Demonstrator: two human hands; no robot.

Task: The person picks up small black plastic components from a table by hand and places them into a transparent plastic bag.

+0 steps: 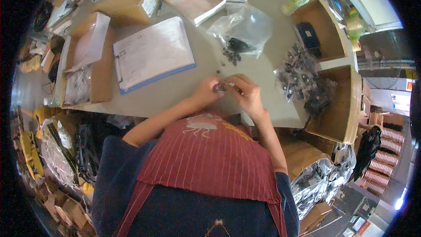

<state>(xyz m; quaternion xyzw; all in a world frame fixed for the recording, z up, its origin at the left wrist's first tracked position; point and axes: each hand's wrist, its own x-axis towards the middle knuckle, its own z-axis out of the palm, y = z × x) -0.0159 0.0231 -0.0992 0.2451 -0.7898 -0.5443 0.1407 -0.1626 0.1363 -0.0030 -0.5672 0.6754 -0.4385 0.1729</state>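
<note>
Over the near edge of the table, my left hand (206, 91) and my right hand (248, 93) meet with fingers closed. A small clear bag with something dark in it (219, 87) sits between their fingertips; the dark piece is too small to name. Just beyond my hands lie a few loose dark small parts (231, 55), spilling from the mouth of a large clear plastic bag (245, 26). To the right, a heap of small clear bags with dark parts (300, 77) spreads on the table and toward a tipped cardboard box (337, 101).
A blue clipboard with printed sheets (153, 55) lies left of my hands. Farther left stands an open cardboard box (101, 81) holding clear bags. A shallow white-edged box (193, 0) is at the back. Another open box (324, 30) and a bottle (296, 2) stand at the far right.
</note>
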